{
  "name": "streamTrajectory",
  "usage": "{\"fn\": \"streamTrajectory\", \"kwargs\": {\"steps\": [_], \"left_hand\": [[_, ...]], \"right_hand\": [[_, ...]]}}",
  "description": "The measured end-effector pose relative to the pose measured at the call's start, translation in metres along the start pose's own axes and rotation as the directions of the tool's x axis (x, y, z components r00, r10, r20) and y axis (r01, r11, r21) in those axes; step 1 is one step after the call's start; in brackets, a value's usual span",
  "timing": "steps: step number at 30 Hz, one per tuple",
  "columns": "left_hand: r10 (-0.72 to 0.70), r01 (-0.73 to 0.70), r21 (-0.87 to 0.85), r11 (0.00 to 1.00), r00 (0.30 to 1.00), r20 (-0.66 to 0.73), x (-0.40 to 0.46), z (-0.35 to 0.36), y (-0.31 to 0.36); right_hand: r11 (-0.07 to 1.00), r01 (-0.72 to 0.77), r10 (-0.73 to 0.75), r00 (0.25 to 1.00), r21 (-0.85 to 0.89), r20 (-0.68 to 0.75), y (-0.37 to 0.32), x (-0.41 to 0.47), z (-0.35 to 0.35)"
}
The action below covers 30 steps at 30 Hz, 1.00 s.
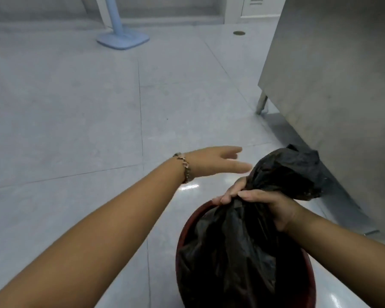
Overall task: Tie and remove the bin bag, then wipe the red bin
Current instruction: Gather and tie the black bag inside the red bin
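Observation:
A black bin bag [238, 252] sits inside the red bin [186, 230] at the bottom centre of the view. Only the bin's dark red rim shows around the bag. My right hand [267, 203] is shut on the gathered neck of the bag, and the loose bag top [289, 172] bunches up above my fist. My left hand [218, 161] hovers just left of that bunched top, fingers apart and holding nothing. A chain bracelet circles my left wrist.
A steel cabinet [333, 90] on a thin metal leg [261, 104] stands close on the right. A light blue stand base [122, 40] rests on the tiled floor at the back. A round floor drain [239, 32] lies beyond it.

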<state>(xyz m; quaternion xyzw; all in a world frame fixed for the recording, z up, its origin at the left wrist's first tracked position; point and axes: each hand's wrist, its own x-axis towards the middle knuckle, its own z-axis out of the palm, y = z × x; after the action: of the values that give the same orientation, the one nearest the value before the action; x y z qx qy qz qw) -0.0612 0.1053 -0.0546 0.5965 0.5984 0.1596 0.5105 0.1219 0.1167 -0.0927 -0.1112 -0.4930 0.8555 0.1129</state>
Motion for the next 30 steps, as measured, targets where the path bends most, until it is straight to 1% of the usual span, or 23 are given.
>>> {"fn": "streamTrajectory", "kwargs": {"steps": [1, 2, 3, 5, 7, 8, 9, 10, 11, 12, 13, 14, 15, 17, 19, 20, 22, 23, 24, 26, 27, 28, 30], "left_hand": [[-0.047, 0.031, -0.126, 0.991, 0.991, -0.126, -0.007, -0.002, -0.023], [-0.113, 0.065, -0.205, 0.977, 0.966, -0.231, -0.016, 0.0, -0.051], [-0.18, 0.113, -0.221, 0.969, 0.932, -0.314, -0.026, 0.003, -0.077], [-0.297, 0.225, -0.207, 0.952, 0.842, -0.45, -0.033, 0.012, -0.131], [-0.43, 0.402, -0.177, 0.898, 0.72, -0.545, -0.046, 0.013, -0.184], [-0.511, 0.528, -0.144, 0.837, 0.661, -0.549, -0.056, 0.014, -0.211], [-0.596, 0.655, -0.081, 0.751, 0.619, -0.511, -0.071, 0.015, -0.236], [-0.685, 0.763, -0.001, 0.647, 0.581, -0.439, -0.086, 0.019, -0.259], [-0.759, 0.831, 0.09, 0.549, 0.54, -0.364, -0.101, 0.027, -0.283], [-0.815, 0.866, 0.183, 0.466, 0.501, -0.293, -0.114, 0.04, -0.303], [-0.85, 0.878, 0.252, 0.407, 0.465, -0.248, -0.124, 0.055, -0.322], [-0.868, 0.883, 0.301, 0.359, 0.435, -0.24, -0.132, 0.07, -0.339], [-0.871, 0.888, 0.31, 0.339, 0.421, -0.253, -0.138, 0.085, -0.353], [-0.845, 0.892, 0.258, 0.372, 0.44, -0.304, -0.143, 0.103, -0.372], [-0.815, 0.877, 0.219, 0.427, 0.478, -0.327, -0.146, 0.109, -0.38], [-0.781, 0.859, 0.23, 0.457, 0.512, -0.357, -0.146, 0.108, -0.38], [-0.716, 0.828, 0.198, 0.525, 0.555, -0.424, -0.143, 0.095, -0.359], [-0.679, 0.808, 0.166, 0.566, 0.571, -0.463, -0.139, 0.085, -0.34], [-0.611, 0.765, 0.159, 0.624, 0.605, -0.511, -0.133, 0.073, -0.316], [-0.469, 0.666, 0.16, 0.729, 0.656, -0.592, -0.117, 0.048, -0.248], [-0.415, 0.617, 0.171, 0.768, 0.683, -0.602, -0.108, 0.036, -0.209], [-0.358, 0.558, 0.211, 0.803, 0.733, -0.578, -0.101, 0.025, -0.169], [-0.242, 0.398, 0.316, 0.861, 0.868, -0.434, -0.088, 0.009, -0.093]], "right_hand": [[1.0, -0.019, 0.02, 1.0, 0.018, -0.007, -0.003, -0.006, -0.001], [0.999, -0.031, 0.031, 0.999, 0.01, -0.016, -0.006, -0.007, 0.001], [0.999, -0.047, 0.048, 0.998, 0.01, -0.037, -0.005, -0.01, 0.003], [0.997, -0.06, 0.063, 0.996, 0.051, -0.065, -0.003, -0.016, 0.002], [0.998, -0.058, 0.061, 0.995, 0.035, -0.081, -0.005, -0.021, 0.003], [0.999, -0.05, 0.05, 0.996, -0.006, -0.07, -0.006, -0.021, 0.003], [0.998, -0.04, 0.037, 0.998, -0.042, -0.055, -0.007, -0.02, 0.003], [0.997, -0.034, 0.031, 0.999, -0.072, -0.039, -0.009, -0.019, 0.004], [0.995, -0.028, 0.025, 0.999, -0.092, -0.028, -0.008, -0.019, 0.004], [0.995, -0.026, 0.024, 0.999, -0.098, -0.022, -0.006, -0.018, 0.003], [0.995, -0.027, 0.025, 0.999, -0.091, -0.024, -0.004, -0.018, 0.003], [0.997, -0.032, 0.03, 0.999, -0.076, -0.027, -0.003, -0.018, 0.004], [0.997, -0.036, 0.033, 0.999, -0.07, -0.033, -0.001, -0.019, 0.003], [0.996, -0.042, 0.04, 0.999, -0.072, -0.034, 0.0, -0.019, 0.003], [0.995, -0.049, 0.044, 0.997, -0.084, -0.06, -0.001, -0.018, 0.004], [0.993, -0.055, 0.047, 0.996, -0.108, -0.075, -0.002, -0.018, 0.005], [0.978, -0.082, 0.069, 0.995, -0.19, -0.074, -0.005, -0.014, 0.006], [0.968, -0.093, 0.082, 0.995, -0.232, -0.059, -0.006, -0.013, 0.008], [0.959, -0.099, 0.09, 0.995, -0.265, -0.048, -0.008, -0.012, 0.009], [0.94, -0.089, 0.079, 0.996, -0.328, -0.044, -0.013, -0.01, 0.011], [0.922, -0.081, 0.068, 0.997, -0.377, -0.047, -0.016, -0.01, 0.012], [0.895, -0.071, 0.055, 0.997, -0.439, -0.05, -0.018, -0.01, 0.013], [0.823, -0.052, 0.038, 0.999, -0.566, -0.037, -0.02, -0.011, 0.013]]}}
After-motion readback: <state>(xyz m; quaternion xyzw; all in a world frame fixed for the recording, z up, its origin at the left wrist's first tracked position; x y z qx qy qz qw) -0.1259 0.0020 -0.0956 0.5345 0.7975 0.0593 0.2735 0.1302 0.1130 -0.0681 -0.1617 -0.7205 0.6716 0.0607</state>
